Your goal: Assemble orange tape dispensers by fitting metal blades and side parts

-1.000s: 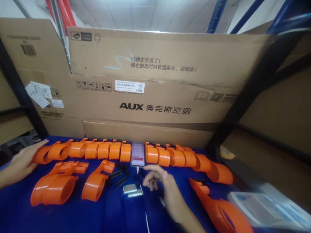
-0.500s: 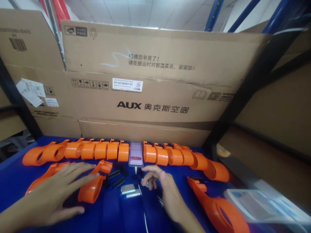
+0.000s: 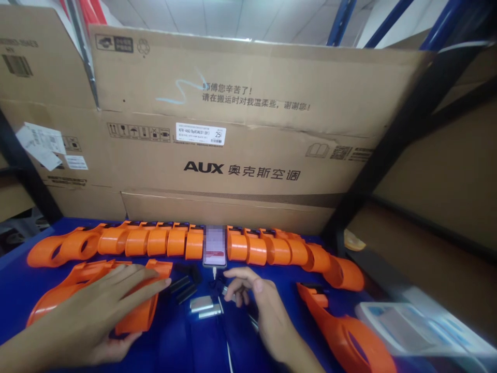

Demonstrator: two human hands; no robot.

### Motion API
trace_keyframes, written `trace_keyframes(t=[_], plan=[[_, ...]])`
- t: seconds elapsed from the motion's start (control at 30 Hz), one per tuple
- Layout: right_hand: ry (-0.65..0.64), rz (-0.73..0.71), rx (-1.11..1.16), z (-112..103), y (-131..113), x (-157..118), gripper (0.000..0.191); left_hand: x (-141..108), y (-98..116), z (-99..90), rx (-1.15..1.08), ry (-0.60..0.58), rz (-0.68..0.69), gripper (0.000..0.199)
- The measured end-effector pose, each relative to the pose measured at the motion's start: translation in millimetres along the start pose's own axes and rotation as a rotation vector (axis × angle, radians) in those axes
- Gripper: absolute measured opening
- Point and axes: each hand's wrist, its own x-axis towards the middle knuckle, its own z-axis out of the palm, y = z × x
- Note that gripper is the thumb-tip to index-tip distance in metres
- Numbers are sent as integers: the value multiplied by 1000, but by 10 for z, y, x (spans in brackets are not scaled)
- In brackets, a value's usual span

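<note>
My left hand (image 3: 104, 300) lies over an orange plastic tape dispenser (image 3: 134, 318), thumb at its near edge and fingers across its top, gripping it. Another orange dispenser (image 3: 46, 300) sits partly hidden under that hand. My right hand (image 3: 267, 305) has curled fingers around a small silvery piece (image 3: 228, 293), mostly covered by the fingertips. Between the hands, black strip-like parts (image 3: 182, 289) and flat silvery metal pieces (image 3: 205, 305) rest on the blue surface.
A row of orange dispensers (image 3: 157, 242) lines the back, with a phone (image 3: 215, 248) and white cable (image 3: 228, 347) midway. At right are more orange dispensers (image 3: 345, 331) and a white-and-blue flat object (image 3: 407, 326). A cardboard wall (image 3: 248, 207) and dark post (image 3: 361, 160) stand behind.
My left hand has closed onto the orange dispenser, its thumb moving to the near edge, and the dispenser has shifted slightly. My right hand keeps nearly the same pose. The view has moved slightly.
</note>
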Motion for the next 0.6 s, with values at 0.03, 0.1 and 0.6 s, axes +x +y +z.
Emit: trace_keyframes(t=[0.03,0.1,0.6], plan=[[2,0,-9,3,1,-2,64,29,28,-57,8,14,19,90],[1,-3,-40,15,-9,3,61,119,101,-164,25,49,65,88],[39,30,-228,29,-122,53,25,636,557,970,-350,519,73,99]])
